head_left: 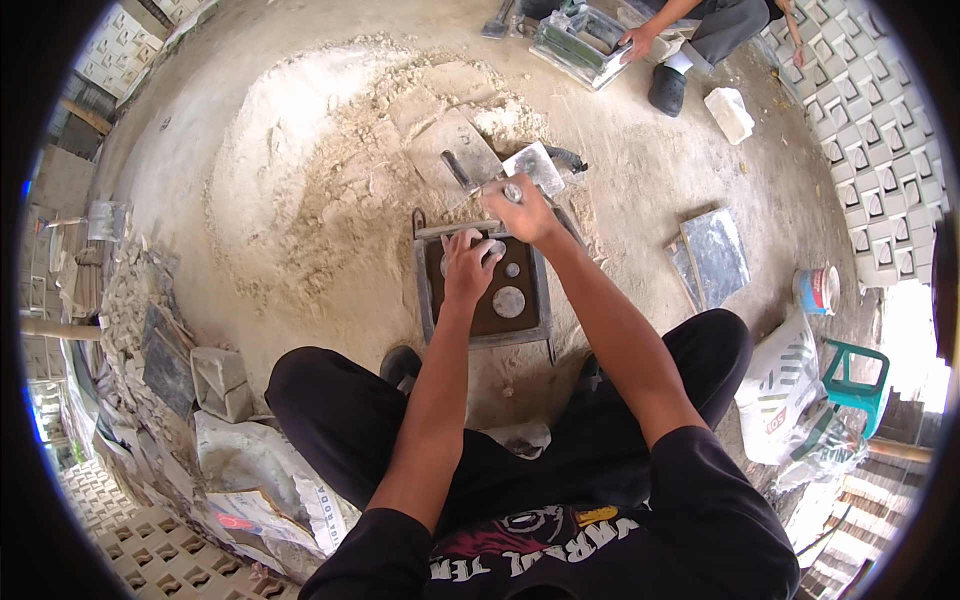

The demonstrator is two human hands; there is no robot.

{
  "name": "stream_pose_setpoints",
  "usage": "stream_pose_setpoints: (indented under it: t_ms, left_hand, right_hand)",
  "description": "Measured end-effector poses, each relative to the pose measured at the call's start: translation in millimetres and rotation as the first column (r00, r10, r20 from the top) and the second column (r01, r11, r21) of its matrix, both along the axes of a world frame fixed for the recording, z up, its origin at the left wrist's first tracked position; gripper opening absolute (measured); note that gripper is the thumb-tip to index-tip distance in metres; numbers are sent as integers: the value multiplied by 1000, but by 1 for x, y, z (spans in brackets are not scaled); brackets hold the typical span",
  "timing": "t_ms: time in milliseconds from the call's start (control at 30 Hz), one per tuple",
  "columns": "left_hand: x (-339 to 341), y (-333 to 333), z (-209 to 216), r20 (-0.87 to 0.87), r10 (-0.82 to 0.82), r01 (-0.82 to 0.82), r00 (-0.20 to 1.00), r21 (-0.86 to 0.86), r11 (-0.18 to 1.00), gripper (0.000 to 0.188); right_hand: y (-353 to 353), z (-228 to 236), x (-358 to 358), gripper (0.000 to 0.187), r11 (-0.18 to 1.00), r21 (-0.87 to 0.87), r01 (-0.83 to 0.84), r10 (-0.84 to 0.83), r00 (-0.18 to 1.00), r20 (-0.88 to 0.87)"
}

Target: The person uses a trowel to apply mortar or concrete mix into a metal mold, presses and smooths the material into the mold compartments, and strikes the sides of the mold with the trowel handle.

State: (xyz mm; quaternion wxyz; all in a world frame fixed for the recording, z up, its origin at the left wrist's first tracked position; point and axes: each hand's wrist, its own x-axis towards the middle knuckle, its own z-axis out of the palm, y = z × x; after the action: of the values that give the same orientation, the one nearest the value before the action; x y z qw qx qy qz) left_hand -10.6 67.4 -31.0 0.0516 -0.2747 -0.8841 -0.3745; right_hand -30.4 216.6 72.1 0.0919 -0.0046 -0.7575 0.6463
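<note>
A dark rectangular mould frame [545, 300] lies on the ground between my feet, with dark sandy material inside it. Set in that fill are a large pale grey disc [509, 302] and a smaller round piece [512, 270]. My left hand [464, 264] reaches into the frame, its bent fingers around another grey round piece [497, 248]. Just above the frame's far right corner, my right hand [524, 212] is closed around a tool with a rounded grey end [513, 192]; the rest is hidden by my fingers. Beyond lie a dark handle [458, 169] and a pale flat plate [535, 168].
Pale loose sand [310, 150] is heaped beyond the frame. Flat dark slabs [715, 255], a bucket [818, 290], a white sack [780, 380] and a green stool [857, 380] stand at right. A co-worker's hand [640, 42] touches another frame [580, 45] at the far right.
</note>
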Motion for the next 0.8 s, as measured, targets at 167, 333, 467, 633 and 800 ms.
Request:
stream_pose_setpoints:
  t_ms: [167, 333, 467, 633, 800]
  left_hand:
    - [-1, 6, 2, 7, -7, 8, 1000, -26, 1000, 30]
    - [0, -4, -1, 7, 20, -20, 1000, -17, 1000, 34]
    - [3, -17, 18, -92, 169, -170, 981, -2, 985, 49]
    - [6, -48, -3, 210, 572, -566, 793, -93, 819, 53]
    - [-3, -60, -18, 431, 574, -621, 696, -40, 783, 54]
  right_hand:
    - [8, -1, -6, 24, 954, -287, 82, -22, 978, 205]
    - [-3, 3, 6, 25, 957, -278, 86, -53, 991, 124]
    - [-1, -8, -5, 29, 985, -85, 147, -144, 989, 42]
    - [-14, -17, -1, 40, 993, -96, 66, -47, 980, 193]
    - [-25, -18, 2, 29, 992, -124, 38, -32, 998, 50]
